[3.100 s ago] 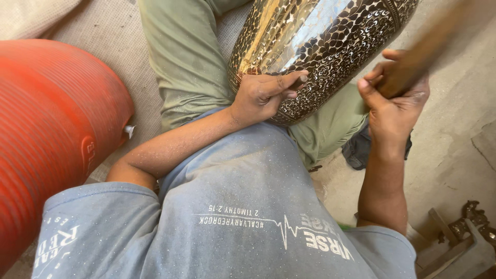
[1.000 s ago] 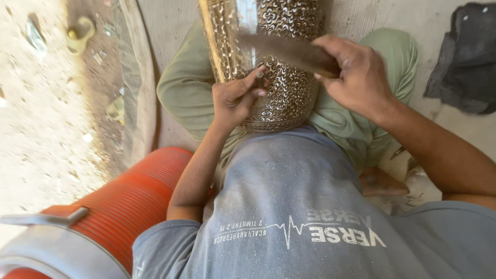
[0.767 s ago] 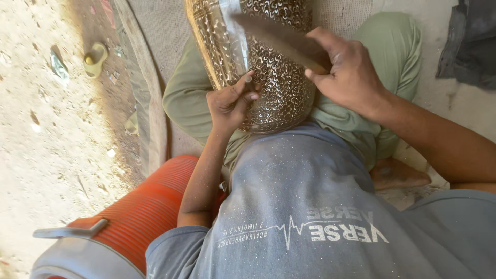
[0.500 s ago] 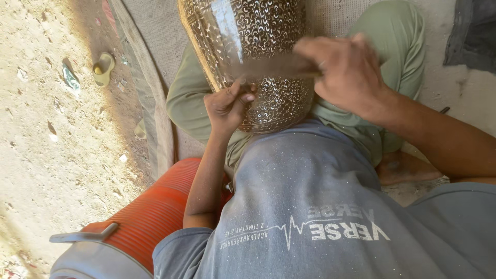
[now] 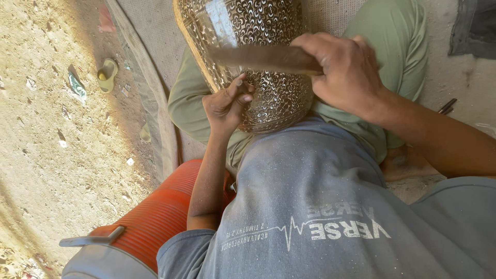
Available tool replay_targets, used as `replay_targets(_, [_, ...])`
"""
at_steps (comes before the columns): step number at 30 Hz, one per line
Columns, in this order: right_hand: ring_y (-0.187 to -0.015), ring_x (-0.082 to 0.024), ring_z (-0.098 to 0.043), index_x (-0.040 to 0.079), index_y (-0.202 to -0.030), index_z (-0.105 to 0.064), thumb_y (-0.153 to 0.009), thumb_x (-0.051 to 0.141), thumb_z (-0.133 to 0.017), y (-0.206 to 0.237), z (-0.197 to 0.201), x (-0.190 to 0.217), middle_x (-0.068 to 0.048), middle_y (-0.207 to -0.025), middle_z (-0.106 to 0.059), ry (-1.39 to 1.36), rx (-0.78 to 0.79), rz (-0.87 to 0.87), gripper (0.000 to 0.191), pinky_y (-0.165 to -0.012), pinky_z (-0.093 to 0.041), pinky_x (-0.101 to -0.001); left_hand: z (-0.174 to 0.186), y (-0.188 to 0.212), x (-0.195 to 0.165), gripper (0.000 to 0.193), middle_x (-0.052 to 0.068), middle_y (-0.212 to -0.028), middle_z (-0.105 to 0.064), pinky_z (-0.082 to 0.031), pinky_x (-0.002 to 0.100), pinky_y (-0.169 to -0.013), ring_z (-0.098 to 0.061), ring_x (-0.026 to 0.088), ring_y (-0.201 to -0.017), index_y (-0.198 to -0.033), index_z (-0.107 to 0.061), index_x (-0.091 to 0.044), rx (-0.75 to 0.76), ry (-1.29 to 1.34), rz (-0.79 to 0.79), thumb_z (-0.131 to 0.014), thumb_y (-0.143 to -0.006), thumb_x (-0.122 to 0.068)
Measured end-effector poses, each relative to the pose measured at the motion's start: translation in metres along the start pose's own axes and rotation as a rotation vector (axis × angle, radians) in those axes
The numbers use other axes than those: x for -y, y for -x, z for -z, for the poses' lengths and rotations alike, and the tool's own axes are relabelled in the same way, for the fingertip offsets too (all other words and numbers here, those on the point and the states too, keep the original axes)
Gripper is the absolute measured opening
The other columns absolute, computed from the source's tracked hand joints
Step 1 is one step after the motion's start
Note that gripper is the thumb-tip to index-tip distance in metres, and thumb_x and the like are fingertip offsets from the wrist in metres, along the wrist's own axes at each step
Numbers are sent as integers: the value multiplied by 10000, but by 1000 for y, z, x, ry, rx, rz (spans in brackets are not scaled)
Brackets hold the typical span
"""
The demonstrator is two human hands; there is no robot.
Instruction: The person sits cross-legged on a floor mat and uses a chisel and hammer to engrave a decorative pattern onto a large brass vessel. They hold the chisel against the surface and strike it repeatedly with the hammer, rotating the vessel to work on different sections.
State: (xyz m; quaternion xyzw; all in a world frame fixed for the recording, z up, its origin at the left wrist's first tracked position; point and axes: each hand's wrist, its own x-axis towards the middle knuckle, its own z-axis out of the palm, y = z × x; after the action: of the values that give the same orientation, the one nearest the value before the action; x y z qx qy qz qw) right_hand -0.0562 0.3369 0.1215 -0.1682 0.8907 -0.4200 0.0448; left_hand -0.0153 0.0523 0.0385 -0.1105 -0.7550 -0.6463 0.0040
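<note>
A large shiny metal vessel (image 5: 243,31) with a dense embossed pattern lies in my lap, between my green-trousered legs. My left hand (image 5: 227,103) presses against its lower left side, fingers pinched together on the surface; whether it grips a small tool is hidden. My right hand (image 5: 346,70) is closed around a long dark wooden handle (image 5: 263,57) that reaches leftward across the vessel's front, just above my left hand.
An orange ribbed container (image 5: 155,217) with a grey lid and metal handle stands at my left side. A woven mat edge (image 5: 155,88) borders the sandy, littered ground (image 5: 51,155). A dark cloth (image 5: 475,26) lies at the upper right.
The camera has swung left since the oldest frame. Over the last second my right hand has brought the handle down from a slant to level across the vessel. My left hand stays on the vessel.
</note>
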Motion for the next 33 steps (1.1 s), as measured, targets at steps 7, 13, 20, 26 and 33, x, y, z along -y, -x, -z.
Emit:
replay_targets(7, [-877, -210, -643, 115, -1207, -622, -913, 33, -676, 5, 1, 0, -28, -1012, -662, -230, -51, 30, 310, -807, -457, -372, 0, 0, 4, 429, 84, -993, -780, -628, 270, -780, -743, 120, -899, -1306, -690, -98, -2, -46, -39, -754, -924, 86])
replay_targets(13, [-822, -203, -653, 92, -1176, -634, -876, -39, -670, 2, 3, 2, -44, -990, -678, -133, -84, 43, 330, -768, -456, -348, 0, -2, 5, 422, 76, -974, -786, -635, 239, -690, -745, 101, -859, -1296, -704, -114, 4, -14, -5, -732, -933, 99])
replay_targets(20, [-755, -225, -639, 103, -1050, -635, -857, 6, -733, -4, 6, 8, -38, -887, -668, 0, -65, -14, 237, -741, -455, -399, 1, -5, -2, 438, 80, -988, -783, -633, 258, -725, -745, 113, -878, -1313, -693, -105, 6, -15, -15, -739, -930, 103])
replay_targets(26, [-765, -226, -645, 108, -1067, -634, -889, 14, -716, -6, 3, 8, -42, -900, -673, 27, -89, 12, 217, -751, -470, -414, 1, -8, -6, 441, 83, -1003, -782, -639, 252, -724, -750, 123, -900, -1309, -696, -133, -3, 31, -16, -751, -932, 88])
replay_targets(33, [-659, -239, -663, 96, -1013, -678, -936, -19, -747, -17, 4, 6, -49, -785, -689, 276, 24, -8, 155, -698, -507, -448, 5, -13, -11, 404, 78, -1004, -802, -644, 242, -702, -762, 102, -832, -1276, -712, -128, -4, -34, -33, -764, -933, 78])
